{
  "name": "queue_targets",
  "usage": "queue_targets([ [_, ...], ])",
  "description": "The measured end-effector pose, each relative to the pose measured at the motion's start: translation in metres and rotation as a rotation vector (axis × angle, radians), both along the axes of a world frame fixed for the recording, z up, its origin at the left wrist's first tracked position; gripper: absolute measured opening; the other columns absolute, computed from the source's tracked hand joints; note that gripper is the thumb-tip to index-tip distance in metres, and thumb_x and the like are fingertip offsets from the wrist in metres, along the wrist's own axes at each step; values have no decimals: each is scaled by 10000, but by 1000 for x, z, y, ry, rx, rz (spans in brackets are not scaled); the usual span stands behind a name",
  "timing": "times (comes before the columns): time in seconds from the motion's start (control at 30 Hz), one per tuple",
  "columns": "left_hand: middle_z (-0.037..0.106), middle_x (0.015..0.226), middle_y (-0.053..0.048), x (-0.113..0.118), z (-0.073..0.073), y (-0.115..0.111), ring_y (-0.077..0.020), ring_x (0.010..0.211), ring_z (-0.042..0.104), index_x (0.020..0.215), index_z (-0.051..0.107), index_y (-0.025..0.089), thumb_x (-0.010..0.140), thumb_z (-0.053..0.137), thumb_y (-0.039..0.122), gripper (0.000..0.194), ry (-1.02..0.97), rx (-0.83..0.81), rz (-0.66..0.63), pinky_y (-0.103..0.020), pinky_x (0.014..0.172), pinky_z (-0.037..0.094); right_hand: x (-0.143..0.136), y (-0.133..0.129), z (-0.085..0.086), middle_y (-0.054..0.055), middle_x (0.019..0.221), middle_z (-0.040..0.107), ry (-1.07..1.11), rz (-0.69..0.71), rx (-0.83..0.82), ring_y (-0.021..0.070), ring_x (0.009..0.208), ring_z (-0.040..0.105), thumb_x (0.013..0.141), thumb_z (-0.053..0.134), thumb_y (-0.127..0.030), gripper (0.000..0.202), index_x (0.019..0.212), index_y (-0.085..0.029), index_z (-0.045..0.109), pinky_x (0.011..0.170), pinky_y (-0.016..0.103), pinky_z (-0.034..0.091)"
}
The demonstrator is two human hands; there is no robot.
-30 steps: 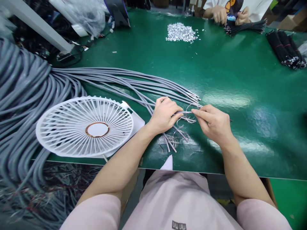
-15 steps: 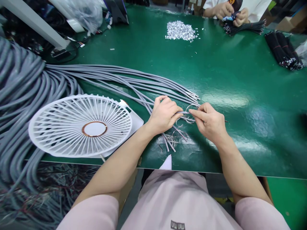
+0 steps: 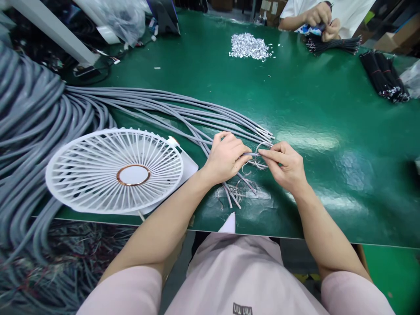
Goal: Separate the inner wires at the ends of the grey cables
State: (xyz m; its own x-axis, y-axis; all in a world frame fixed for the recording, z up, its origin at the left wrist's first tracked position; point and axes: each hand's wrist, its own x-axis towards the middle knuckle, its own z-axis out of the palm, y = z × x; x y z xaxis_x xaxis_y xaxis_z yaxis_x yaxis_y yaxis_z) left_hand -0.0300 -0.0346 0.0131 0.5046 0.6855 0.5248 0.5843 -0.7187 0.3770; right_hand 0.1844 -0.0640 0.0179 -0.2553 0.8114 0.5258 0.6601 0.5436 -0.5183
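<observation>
My left hand (image 3: 227,156) is closed around a grey cable (image 3: 248,154) close to its end. Right at that end, my right hand (image 3: 282,164) pinches with thumb and forefinger; the fine detail between its fingertips is too small to make out. Thin loose wire strands (image 3: 261,165) curl beneath and between the two hands. Other cable ends (image 3: 236,202) with frayed strands lie below my left hand, near the table's front edge. Behind my hands, a row of grey cables (image 3: 210,107) runs in from the left, ending near my right fingertips.
A white desk fan (image 3: 114,170) lies left of my left forearm. A thick coil of grey cable (image 3: 29,122) fills the far left. Silvery scraps (image 3: 250,46) are heaped at the back of the green table (image 3: 328,87). Across it, a co-worker's hands (image 3: 323,22) work above black wires (image 3: 334,44).
My hands hold nearly the same pose on the cable; the right one has shifted very slightly. The dark tip that stuck out beside my right hand no longer shows. The co-worker's hands have moved.
</observation>
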Motion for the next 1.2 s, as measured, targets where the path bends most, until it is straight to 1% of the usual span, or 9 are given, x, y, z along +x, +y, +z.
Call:
queue_targets([
  [0.13,712,811,-16,0,-1,0,-191,850,559,902,700,194,978,541,371,250,6,-7,-4,-421,973,314,-2,0,-1,28,820,615,-3,1,-3,115,695,573,923,619,-219,213,1039,-268,790,612,257,460],
  [0.23,709,808,-17,0,-1,1,-191,849,559,905,700,191,977,544,375,252,-6,18,-4,-415,964,316,1,-1,1,32,825,622,-11,-2,14,116,699,579,922,620,-213,209,1036,-253,791,606,256,456],
  [0.37,710,800,-12,0,0,1,-190,840,559,900,698,196,976,546,376,248,-1,21,0,-413,963,317,5,-1,4,34,829,632,-65,-15,29,114,689,577,921,621,-213,204,1027,-243,793,588,254,443],
  [0.5,710,797,-9,0,-1,0,-187,836,558,898,699,194,975,551,368,241,3,27,-2,-417,967,315,4,-2,4,36,826,635,-101,-30,31,114,683,577,926,612,-221,206,1019,-241,795,584,254,439],
  [0.77,713,798,-6,1,0,0,-183,834,563,894,700,195,975,551,378,249,-3,32,4,-411,963,320,4,0,2,30,832,637,-36,-24,-14,121,706,590,921,618,-231,203,1018,-272,792,604,260,452],
  [1.07,727,811,-14,1,-1,-1,-191,844,569,900,707,202,977,543,381,255,21,-8,11,-427,976,320,-1,-2,0,31,834,636,-32,-37,-41,120,698,585,923,615,-245,205,1016,-276,795,620,257,466],
  [1.2,729,811,-22,1,-1,0,-195,843,570,900,711,203,978,536,390,268,8,-9,9,-433,977,324,-3,-1,0,26,826,639,20,-13,-56,118,703,593,910,626,-221,207,1015,-277,795,623,256,468],
])
